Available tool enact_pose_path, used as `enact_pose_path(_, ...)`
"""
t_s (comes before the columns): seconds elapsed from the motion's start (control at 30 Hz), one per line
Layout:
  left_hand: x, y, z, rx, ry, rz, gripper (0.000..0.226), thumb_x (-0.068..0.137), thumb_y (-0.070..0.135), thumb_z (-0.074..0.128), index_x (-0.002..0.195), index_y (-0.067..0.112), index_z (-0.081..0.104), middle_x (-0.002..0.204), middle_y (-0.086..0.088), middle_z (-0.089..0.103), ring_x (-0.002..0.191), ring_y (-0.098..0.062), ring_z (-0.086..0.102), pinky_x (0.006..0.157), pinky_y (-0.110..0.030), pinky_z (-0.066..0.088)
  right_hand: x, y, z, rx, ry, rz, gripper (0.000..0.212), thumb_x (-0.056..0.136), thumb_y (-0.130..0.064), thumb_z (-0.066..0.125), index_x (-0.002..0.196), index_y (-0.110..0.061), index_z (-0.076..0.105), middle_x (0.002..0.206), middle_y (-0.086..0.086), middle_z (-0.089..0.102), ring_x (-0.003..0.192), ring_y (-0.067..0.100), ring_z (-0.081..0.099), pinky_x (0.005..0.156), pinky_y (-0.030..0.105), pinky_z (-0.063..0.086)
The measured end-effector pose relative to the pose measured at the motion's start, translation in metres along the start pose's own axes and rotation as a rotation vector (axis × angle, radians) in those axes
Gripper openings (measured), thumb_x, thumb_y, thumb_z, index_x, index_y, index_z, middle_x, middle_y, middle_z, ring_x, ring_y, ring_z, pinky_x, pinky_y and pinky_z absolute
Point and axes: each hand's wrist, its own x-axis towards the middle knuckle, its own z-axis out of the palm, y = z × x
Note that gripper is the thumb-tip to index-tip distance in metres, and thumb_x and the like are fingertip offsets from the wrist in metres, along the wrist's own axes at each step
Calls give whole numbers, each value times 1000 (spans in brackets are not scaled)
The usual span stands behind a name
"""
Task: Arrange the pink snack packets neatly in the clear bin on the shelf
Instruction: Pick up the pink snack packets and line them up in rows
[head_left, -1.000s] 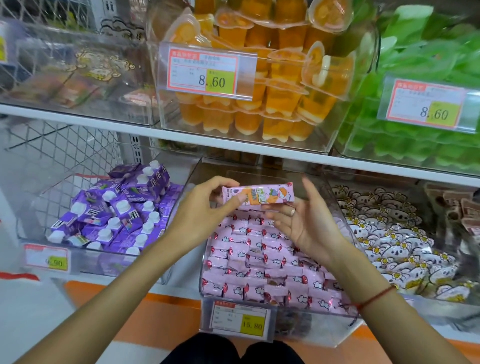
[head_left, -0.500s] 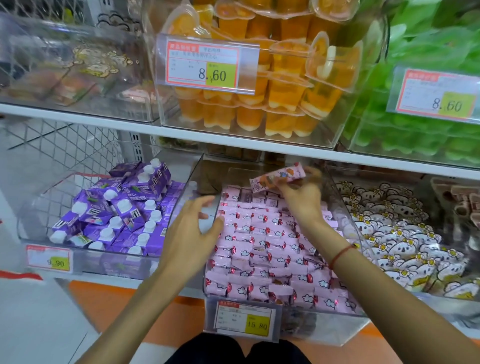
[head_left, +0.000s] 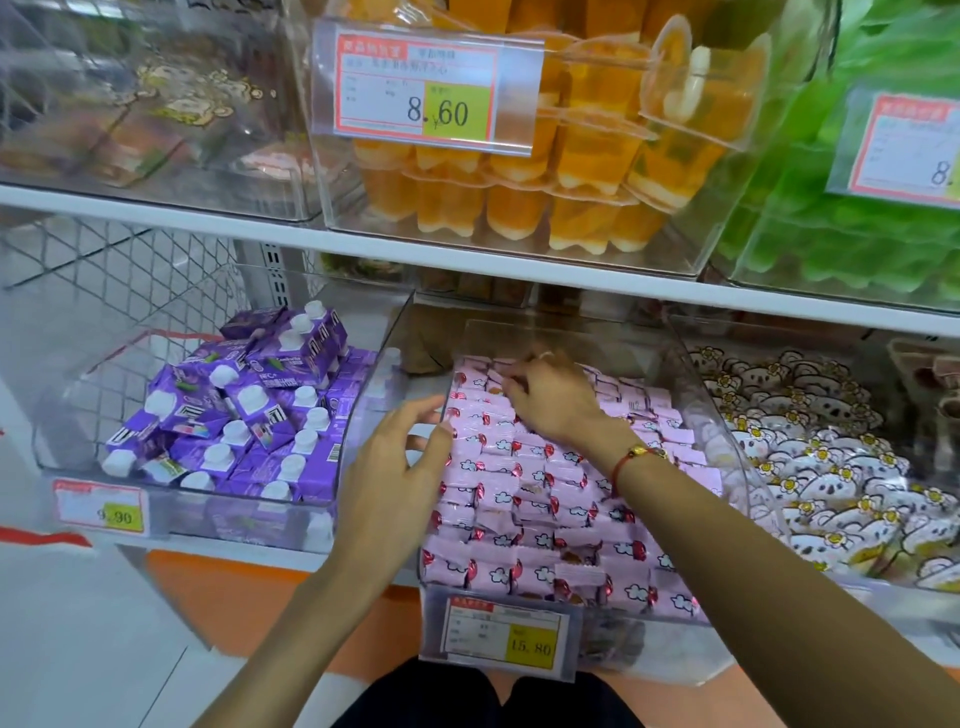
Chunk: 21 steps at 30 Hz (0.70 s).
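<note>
- step in hand: placing and tidying at the far end of the clear bin (head_left: 727, 426); the right hand (head_left: 550, 400) reached deep over the pink snack packets (head_left: 519, 499), fingers curled down onto the far rows. whether it pinched a packet could not be told, as the fingertips were hidden.
- the left hand (head_left: 395, 467) hovered at the bin's left wall, fingers relaxed and spread, holding nothing.
- position of the task's thing: the packets lay in overlapping rows filling the bin, which stood on the lower shelf (head_left: 571, 280) between a bin of purple cartons (head_left: 249, 415) on the left and white-and-yellow cartoon packets (head_left: 810, 457) on the right.
- next move, as a judgement: press the far packets flat into line, then straighten the skewed ones near the front.
- legible writing: the bin's price tag (head_left: 501, 634) read "15.80"; the tag (head_left: 98, 506) under the cartons "9.90"; the upper tag (head_left: 431, 93) by the orange jelly cups (head_left: 571, 197) "8.60". smaller print was unreadable.
</note>
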Motion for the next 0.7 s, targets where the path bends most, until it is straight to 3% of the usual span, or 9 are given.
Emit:
enact_pose_path(0.1,2,3,-3,92,-22,5,22,93,29,53,113,37,56,102,14,61,88,3,56,74,-24,44,0,5,-7,5,-145,6,36,98,-36,39,122,-23,62,126,9,53,113,30,48,85,31,37)
enact_pose_path(0.17,7,8,-8,228,-24,55,29,89,27,57,118,34,55,107,11,59,92,-11,57,78,-31,45,-3,6,-16,156,-193,41,36,98,-32,40,128,-21,55,122,11,55,109,30,53,91,34,44)
enact_pose_path(0.23,18,18,-12,340,2,193,35,86,22,62,120,30,56,109,10,55,98,-13,53,78,-29,41,-13,10,-23,270,-61,111,33,96,-23,42,128,-17,51,118,14,59,101,30,59,88,39,50)
enact_pose_path(0.3,39,32,-12,393,-14,325,33,86,17,62,117,27,60,102,10,56,93,-11,52,75,-23,36,-27,17,-27,193,77,168,34,93,-15,44,125,-14,53,114,16,61,96,32,61,81,36,51)
enact_pose_path(0.4,79,49,5,489,-213,390,32,90,13,57,118,28,61,106,8,65,88,-9,57,80,-24,45,-44,23,-27,77,70,149,30,91,-14,43,118,-9,56,103,19,63,90,35,60,72,33,45)
enact_pose_path(0.47,99,53,24,572,-396,396,33,92,13,53,122,27,58,119,5,64,103,-14,60,88,-26,45,-48,23,-25,61,49,102,33,94,-16,40,122,-10,55,117,16,59,103,35,56,81,35,46)
enact_pose_path(0.53,111,49,43,675,-526,370,34,94,16,51,126,26,55,127,0,58,112,-20,56,87,-26,43,-50,23,-23,70,3,85,38,98,-21,36,131,-15,51,134,10,51,117,31,49,94,36,42)
enact_pose_path(0.6,118,42,57,780,-606,345,34,95,22,50,129,24,52,129,-4,54,112,-24,53,84,-27,41,-52,24,-21,73,-53,92,41,100,-26,31,139,-20,45,143,8,44,126,28,43,100,33,36)
enact_pose_path(0.7,121,37,65,803,-602,332,30,95,29,51,124,22,55,122,-6,57,104,-24,55,77,-26,42,-53,26,-19,84,-79,121,45,100,-30,29,144,-22,37,144,10,43,127,27,42,99,33,35)
